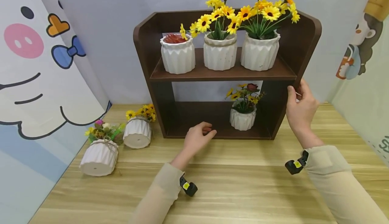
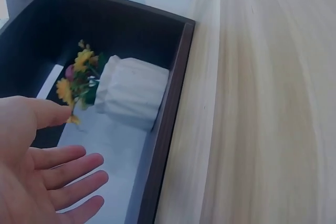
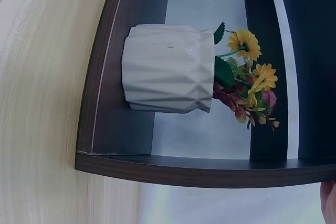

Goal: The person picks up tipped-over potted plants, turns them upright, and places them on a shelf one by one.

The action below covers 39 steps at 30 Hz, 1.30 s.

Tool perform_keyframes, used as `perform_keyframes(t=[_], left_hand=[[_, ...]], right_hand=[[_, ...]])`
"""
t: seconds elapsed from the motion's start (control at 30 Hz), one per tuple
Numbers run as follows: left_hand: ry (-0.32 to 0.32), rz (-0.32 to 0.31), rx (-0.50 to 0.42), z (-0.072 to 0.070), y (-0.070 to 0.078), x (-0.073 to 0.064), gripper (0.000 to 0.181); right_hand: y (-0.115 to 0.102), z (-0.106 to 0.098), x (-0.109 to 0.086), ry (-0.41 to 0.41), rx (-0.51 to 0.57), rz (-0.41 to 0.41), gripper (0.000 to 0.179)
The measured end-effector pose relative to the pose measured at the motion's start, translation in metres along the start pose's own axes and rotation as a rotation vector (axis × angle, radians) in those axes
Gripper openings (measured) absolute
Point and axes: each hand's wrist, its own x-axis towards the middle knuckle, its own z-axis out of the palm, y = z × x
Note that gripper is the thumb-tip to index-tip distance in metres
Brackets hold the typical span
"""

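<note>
A dark brown two-tier shelf (image 1: 223,79) stands on the wooden table. My right hand (image 1: 302,107) rests against its right side panel, thumb at the front edge and fingers behind. In front of the lower tier, my left hand (image 1: 199,136) holds nothing, its fingers loosely bent in the left wrist view. Closest to it, a white pot (image 1: 242,118) with yellow and dark red flowers stands on the right of the lower tier. Along the upper tier are a pot with a red plant (image 1: 177,54) and two pots of yellow daisies, one central (image 1: 220,52), one right (image 1: 260,52).
Left of the shelf, two white pots lie tipped on the table, bases facing forward: one with orange-yellow flowers (image 1: 137,132), one with mixed flowers (image 1: 99,157). Behind the shelf rises a pale wall (image 1: 121,48); cartoon-printed panels stand at both sides.
</note>
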Motion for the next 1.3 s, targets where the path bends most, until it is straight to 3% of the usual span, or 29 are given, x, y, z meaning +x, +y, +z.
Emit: perform_keyframes(t=[0.53, 0.7, 1.1, 1.3], left_hand=[[0.187, -0.018, 0.152, -0.057, -0.027, -0.027, 0.028], [0.235, -0.05, 0.158, -0.071, -0.037, -0.033, 0.025], [0.316, -0.042, 0.1, -0.096, -0.061, -0.035, 0.021], [0.396, -0.071, 0.235, -0.115, -0.073, -0.037, 0.021]], right_hand=[[-0.001, 0.002, -0.001, 0.0, 0.007, 0.002, 0.027], [-0.001, 0.002, -0.001, -0.002, 0.006, 0.004, 0.027], [-0.001, 0.0, -0.001, 0.005, -0.005, -0.009, 0.025], [-0.001, -0.001, -0.001, 0.006, 0.008, -0.012, 0.026]])
